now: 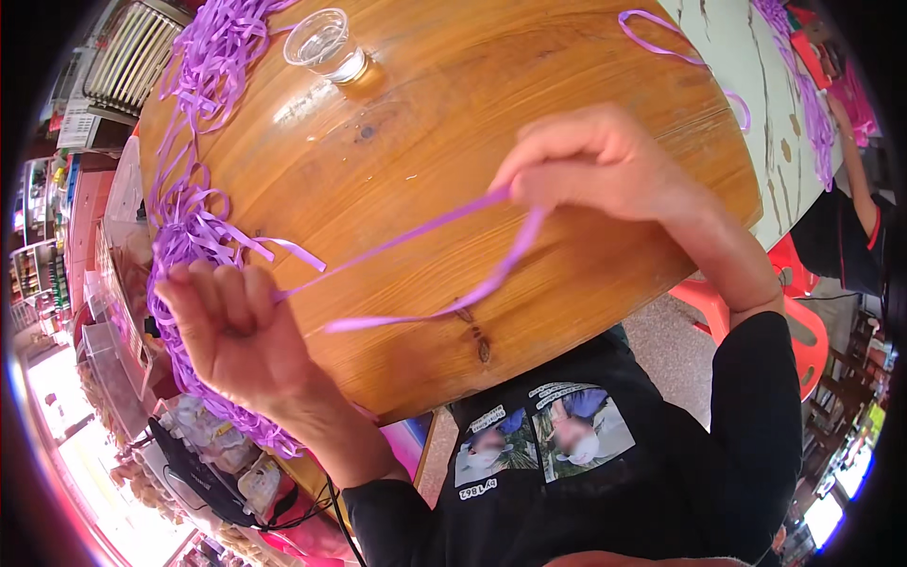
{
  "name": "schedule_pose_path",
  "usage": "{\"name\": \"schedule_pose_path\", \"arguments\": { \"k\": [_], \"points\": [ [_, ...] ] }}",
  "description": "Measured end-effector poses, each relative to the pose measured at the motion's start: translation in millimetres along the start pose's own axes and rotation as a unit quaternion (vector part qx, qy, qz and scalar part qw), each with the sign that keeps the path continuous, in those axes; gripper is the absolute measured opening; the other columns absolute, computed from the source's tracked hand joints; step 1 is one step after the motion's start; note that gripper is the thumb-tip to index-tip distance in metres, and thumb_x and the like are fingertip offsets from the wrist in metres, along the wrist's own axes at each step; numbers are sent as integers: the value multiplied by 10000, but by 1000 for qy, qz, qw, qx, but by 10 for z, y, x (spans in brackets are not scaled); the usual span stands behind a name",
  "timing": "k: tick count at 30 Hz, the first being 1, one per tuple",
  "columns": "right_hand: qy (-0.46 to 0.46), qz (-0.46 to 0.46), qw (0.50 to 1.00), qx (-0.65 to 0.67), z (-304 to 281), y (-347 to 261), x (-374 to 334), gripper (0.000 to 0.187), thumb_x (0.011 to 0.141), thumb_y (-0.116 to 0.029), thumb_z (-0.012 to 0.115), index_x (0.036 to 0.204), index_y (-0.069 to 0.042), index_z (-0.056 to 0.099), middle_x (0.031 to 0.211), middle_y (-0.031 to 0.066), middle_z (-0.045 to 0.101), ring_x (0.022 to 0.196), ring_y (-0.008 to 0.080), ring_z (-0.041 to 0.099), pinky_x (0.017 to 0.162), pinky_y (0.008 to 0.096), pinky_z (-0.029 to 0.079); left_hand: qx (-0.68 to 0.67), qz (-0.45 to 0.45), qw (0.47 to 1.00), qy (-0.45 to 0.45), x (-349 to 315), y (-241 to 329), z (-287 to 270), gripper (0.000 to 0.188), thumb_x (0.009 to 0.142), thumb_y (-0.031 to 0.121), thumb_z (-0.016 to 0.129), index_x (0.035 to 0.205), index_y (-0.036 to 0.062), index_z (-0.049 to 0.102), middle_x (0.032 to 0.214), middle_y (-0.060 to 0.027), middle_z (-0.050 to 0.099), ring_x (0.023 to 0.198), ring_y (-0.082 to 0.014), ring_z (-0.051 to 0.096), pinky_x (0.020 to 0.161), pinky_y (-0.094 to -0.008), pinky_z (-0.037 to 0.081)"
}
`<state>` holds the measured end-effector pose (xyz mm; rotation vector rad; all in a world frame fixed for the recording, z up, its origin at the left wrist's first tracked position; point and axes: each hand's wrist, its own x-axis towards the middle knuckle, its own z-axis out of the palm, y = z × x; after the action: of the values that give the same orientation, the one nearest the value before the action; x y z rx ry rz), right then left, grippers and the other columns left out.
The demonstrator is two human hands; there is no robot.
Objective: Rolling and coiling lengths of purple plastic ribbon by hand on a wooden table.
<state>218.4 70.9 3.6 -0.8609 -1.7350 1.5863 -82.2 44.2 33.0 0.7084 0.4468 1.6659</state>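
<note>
A thin purple ribbon (416, 232) stretches between my two hands above the wooden table (444, 104). My right hand (590, 165) pinches it between thumb and forefinger, and a loose tail curls down from there toward the left. The fingers of my left hand (241, 326) are curled closed, with the ribbon's other end running into them. Just beyond my left hand lies a tangled heap of purple ribbons (194, 227) along the table's left side.
A clear plastic cup (326, 47) with liquid stands at the far left of the table. One ribbon loop (661, 38) lies at the far right. Past it, a white marbled table (775, 161) carries more purple ribbon. Red stools (798, 340) stand right of me, near another person's arm (855, 170).
</note>
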Motion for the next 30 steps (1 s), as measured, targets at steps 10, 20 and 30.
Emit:
{"name": "schedule_pose_path", "arguments": {
  "k": [10, 20, 30],
  "points": [
    [97, 20, 994, -44, -327, 131, -30, 175, 884, -107, 581, 1011, -8, 650, 796, -8, 590, 797, 70, 541, 731, 207, 418, 727, 256, 595, 230, 92, 193, -748, 356, 851, 138, 650, 1140, -32, 530, 952, -118, 564, 804, -183, 547, 719, -278, 433],
    [115, -165, 949, -242, 91, 64, 84, 248, 837, -9, 599, 1082, -33, 627, 878, 79, 648, 819, 155, 625, 703, 256, 475, 441, -82, 890, -88, -313, -1063, 443, 303, 889, 27, 552, 1181, -26, 489, 1043, -74, 552, 895, -137, 545, 801, -261, 435],
    [136, -127, 938, -292, -179, 149, 17, 143, 789, -20, 659, 930, -36, 675, 788, 58, 638, 729, 168, 607, 623, 254, 461, 537, -157, 826, 67, -265, -630, 148, 98, 879, 79, 608, 887, -17, 628, 681, 5, 518, 642, -95, 512, 578, -268, 429]
  ]
}}
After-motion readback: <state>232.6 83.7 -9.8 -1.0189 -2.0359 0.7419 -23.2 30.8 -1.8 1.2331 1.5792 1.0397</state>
